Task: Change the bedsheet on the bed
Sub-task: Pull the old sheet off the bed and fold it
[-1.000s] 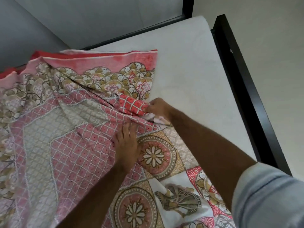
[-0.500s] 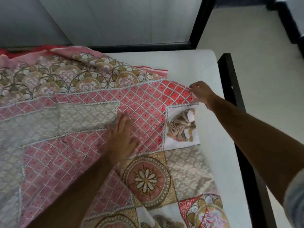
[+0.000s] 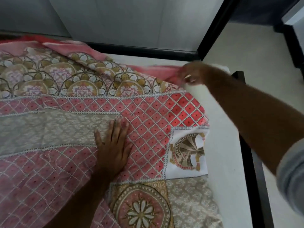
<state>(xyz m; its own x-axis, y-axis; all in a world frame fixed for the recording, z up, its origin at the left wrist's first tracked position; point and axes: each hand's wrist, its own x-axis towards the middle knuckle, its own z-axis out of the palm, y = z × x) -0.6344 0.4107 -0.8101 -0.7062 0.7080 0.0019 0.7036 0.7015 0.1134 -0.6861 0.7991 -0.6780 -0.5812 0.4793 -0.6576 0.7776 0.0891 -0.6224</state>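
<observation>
A patterned bedsheet (image 3: 148, 112) in pink, red, gold and grey lies spread over most of the white mattress (image 3: 230, 162). My left hand (image 3: 113, 143) presses flat on the sheet near its middle, fingers straight. My right hand (image 3: 190, 74) reaches to the far right corner of the mattress and pinches the sheet's pink border there; it is blurred by motion. The sheet's right edge stops short of the mattress edge, leaving a white strip bare.
The black bed frame (image 3: 251, 162) runs along the right side and across the head of the bed (image 3: 148, 51). A pale wall (image 3: 123, 18) stands behind the bed. Light floor (image 3: 263, 55) lies to the right, with dark furniture (image 3: 289, 38) at the far corner.
My right hand has carried the sheet's edge from the middle of the bed out toward the far right corner, unfolding the sheet. My left hand has stayed pressing on the sheet.
</observation>
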